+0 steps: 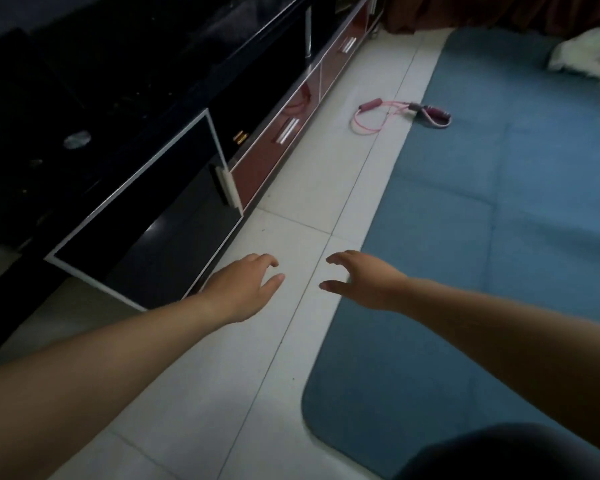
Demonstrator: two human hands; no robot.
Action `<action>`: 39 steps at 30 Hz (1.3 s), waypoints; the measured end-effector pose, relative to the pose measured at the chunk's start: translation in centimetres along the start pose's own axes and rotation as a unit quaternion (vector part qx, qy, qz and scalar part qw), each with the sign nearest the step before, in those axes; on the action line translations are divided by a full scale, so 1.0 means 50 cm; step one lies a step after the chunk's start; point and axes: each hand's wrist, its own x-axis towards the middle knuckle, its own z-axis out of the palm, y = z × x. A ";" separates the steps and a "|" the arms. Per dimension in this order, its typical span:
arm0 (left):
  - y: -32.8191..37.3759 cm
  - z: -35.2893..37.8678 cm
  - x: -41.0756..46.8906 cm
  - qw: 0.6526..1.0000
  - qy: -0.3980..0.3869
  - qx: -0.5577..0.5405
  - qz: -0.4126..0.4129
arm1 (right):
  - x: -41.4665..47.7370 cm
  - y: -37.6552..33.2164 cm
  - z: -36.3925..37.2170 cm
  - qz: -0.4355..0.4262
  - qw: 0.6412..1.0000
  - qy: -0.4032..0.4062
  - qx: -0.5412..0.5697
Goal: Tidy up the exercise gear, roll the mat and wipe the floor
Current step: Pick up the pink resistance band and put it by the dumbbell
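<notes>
The blue mat (499, 202) was cut off by the right edge of the frame, its lower right corner was hidden behind the right forearm and a dark rounded shape (506, 455) at the bottom edge that could not be identified, and the white cloth (582, 53) in the upper right was partly cut off and too blurred for its material to be told. The pink resistance band (404, 114) in the upper centre was too small for its handles to be made out. The black cabinet (136, 150) on the left was so dark that its top and contents could not be read, and both forearms ran out of the frame at the lower edges.
</notes>
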 end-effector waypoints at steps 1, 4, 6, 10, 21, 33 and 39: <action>0.040 -0.017 0.021 1.000 0.002 0.008 0.001 | -0.009 0.030 -0.029 0.006 1.000 0.011 0.012; 0.144 -0.067 0.081 0.999 0.002 0.043 0.006 | -0.030 0.109 -0.111 0.011 0.999 0.039 0.035; 0.200 -0.099 0.119 0.997 -0.003 0.076 0.015 | -0.038 0.150 -0.160 0.003 0.997 0.061 0.045; 0.286 -0.166 0.190 0.991 -0.008 0.131 0.028 | -0.028 0.209 -0.231 0.002 0.990 0.120 0.074; 0.409 -0.170 0.549 0.992 0.028 0.089 0.079 | 0.114 0.409 -0.285 0.126 0.956 0.203 0.168; 0.431 0.059 1.052 0.986 -0.067 0.115 0.104 | 0.435 0.714 -0.285 0.241 0.937 0.207 0.144; 0.379 0.113 1.178 0.986 -0.076 0.115 0.096 | 0.597 0.788 -0.298 0.253 0.936 0.222 0.101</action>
